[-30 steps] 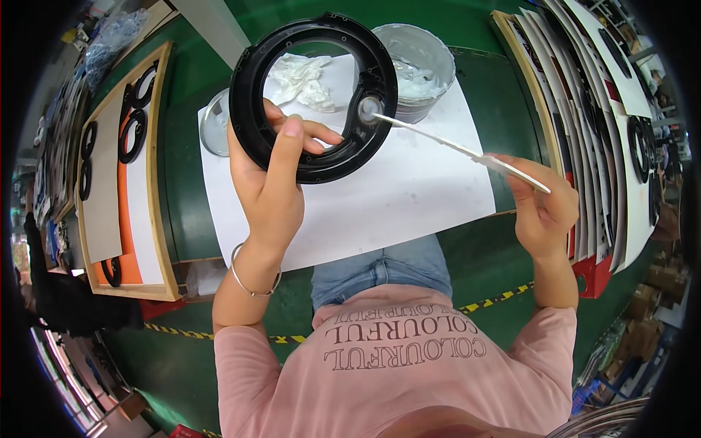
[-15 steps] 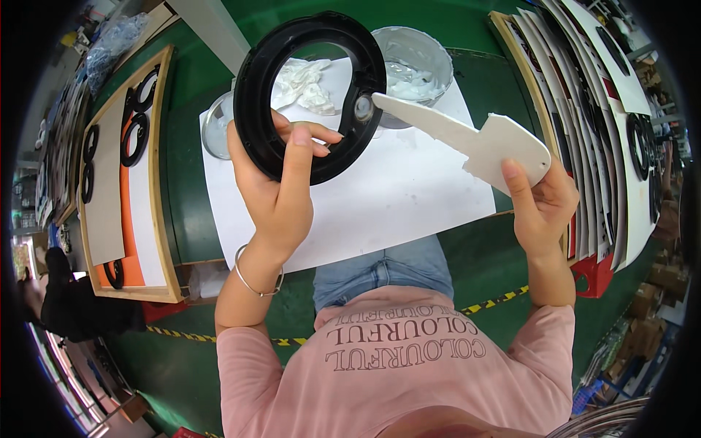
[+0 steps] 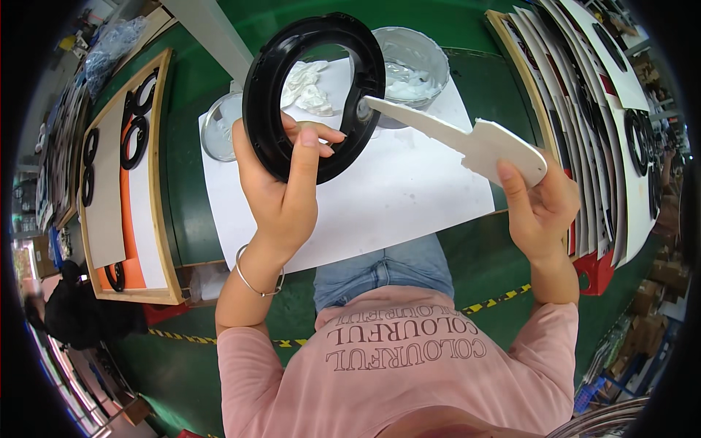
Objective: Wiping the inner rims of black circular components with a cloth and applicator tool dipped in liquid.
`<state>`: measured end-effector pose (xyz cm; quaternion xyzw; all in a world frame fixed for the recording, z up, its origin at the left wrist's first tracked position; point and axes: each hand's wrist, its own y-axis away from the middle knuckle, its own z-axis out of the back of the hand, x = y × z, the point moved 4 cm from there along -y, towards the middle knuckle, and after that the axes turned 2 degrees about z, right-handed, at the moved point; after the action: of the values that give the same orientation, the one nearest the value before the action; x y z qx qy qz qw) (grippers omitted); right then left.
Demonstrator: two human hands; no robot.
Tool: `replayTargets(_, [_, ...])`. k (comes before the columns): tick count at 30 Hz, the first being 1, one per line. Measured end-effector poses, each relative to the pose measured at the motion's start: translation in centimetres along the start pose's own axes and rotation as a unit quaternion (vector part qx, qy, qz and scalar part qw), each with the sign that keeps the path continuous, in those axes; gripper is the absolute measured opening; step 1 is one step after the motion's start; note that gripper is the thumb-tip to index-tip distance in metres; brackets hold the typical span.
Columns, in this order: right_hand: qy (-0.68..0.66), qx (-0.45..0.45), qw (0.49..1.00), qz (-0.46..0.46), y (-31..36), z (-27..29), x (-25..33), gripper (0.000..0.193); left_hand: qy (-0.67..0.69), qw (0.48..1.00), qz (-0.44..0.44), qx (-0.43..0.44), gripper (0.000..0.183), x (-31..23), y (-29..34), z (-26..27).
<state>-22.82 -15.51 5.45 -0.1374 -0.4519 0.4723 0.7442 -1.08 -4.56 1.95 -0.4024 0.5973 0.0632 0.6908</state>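
My left hand (image 3: 281, 182) grips the lower left of a black plastic ring (image 3: 264, 95), thumb in front, and holds it up above the table. The ring is oval, with a small round socket (image 3: 363, 109) on the right of its inner edge; a whitish smear shows there. My right hand (image 3: 539, 204) pinches the broad end of a flat white spatula (image 3: 504, 150). Its narrow tip reaches the socket and seems to touch it. Behind the ring stands a clear tub (image 3: 431, 66) with white paste (image 3: 412, 82) inside.
White paper (image 3: 409, 190) covers part of the green table (image 3: 191, 212). A crumpled white cloth (image 3: 310, 91) and a round clear lid (image 3: 217, 135) lie beyond my left hand. Wooden trays with black rings (image 3: 135, 142) stand left; a rack of upright boards (image 3: 584, 131) stands right.
The ring has turned slightly and shifted a little to the right with my left hand. The spatula's tip has moved slightly left and down, further over the socket.
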Motion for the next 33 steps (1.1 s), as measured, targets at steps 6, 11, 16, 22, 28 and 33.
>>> replayTargets(6, [0.036,0.034,0.996,0.074,-1.2,0.0,1.3,0.016,-0.009,1.0,-0.001,0.011,0.015,0.1,0.0,0.0])
replayTargets(11, [0.038,0.098,0.991,0.081,-1.5,0.0,1.8,0.016,-0.009,1.0,-0.007,0.013,0.015,0.1,0.0,0.0])
replayTargets(16, [0.077,0.112,0.968,0.211,-1.6,-0.1,2.0,0.023,-0.012,1.0,-0.011,0.015,0.015,0.3,-0.1,0.0])
replayTargets(22, [0.098,0.075,0.971,0.203,-1.6,0.3,1.7,0.034,-0.01,1.0,0.001,0.009,0.015,0.4,0.0,-0.1])
replayTargets(28, [0.07,0.077,0.985,0.14,-1.5,0.3,0.6,0.03,-0.015,1.0,-0.004,0.014,0.015,0.3,-0.1,-0.2])
replayTargets(33, [0.03,0.073,0.995,0.058,-0.9,0.0,0.3,0.016,-0.014,1.0,-0.001,-0.001,0.014,0.3,-0.1,-0.1])
